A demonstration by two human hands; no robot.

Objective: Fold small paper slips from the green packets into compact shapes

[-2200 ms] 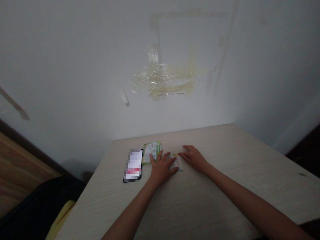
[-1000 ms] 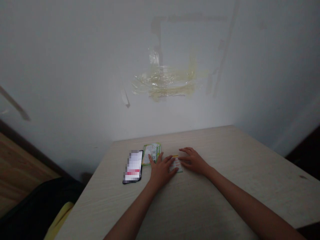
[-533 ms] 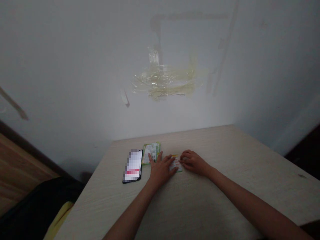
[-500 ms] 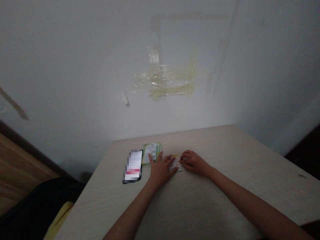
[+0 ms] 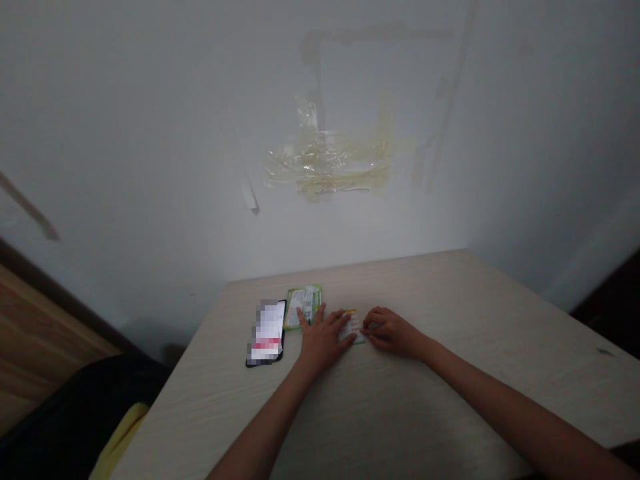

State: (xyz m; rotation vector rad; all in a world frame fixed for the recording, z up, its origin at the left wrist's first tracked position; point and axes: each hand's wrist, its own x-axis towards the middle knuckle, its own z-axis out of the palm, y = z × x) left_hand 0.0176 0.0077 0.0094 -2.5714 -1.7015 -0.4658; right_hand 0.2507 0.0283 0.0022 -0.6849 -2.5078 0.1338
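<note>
Flat on the table, my left hand [image 5: 324, 338] has its fingers spread. Its thumb and a finger rest on a small printed card or packet [image 5: 355, 327] with a yellow top edge, partly hidden under the hand. Other fingertips touch a larger green and white printed packet [image 5: 303, 300] to the left. At the right edge of the small card, my right hand [image 5: 390, 330] has its fingers curled and pinched together. Whatever is between those fingertips, if anything, is too small to make out.
A phone [image 5: 268, 330] with a lit, blurred screen lies left of the green packet. The pale wooden table [image 5: 425, 413] meets a white wall [image 5: 165, 167] bearing old clear tape [image 5: 330, 160]. Dark and yellow cloth [image 5: 120, 440] sits beyond the table's left edge.
My right hand has shifted very slightly right and down, its fingers still pinched by the small card. My left hand, the packets and the phone stay where they were.
</note>
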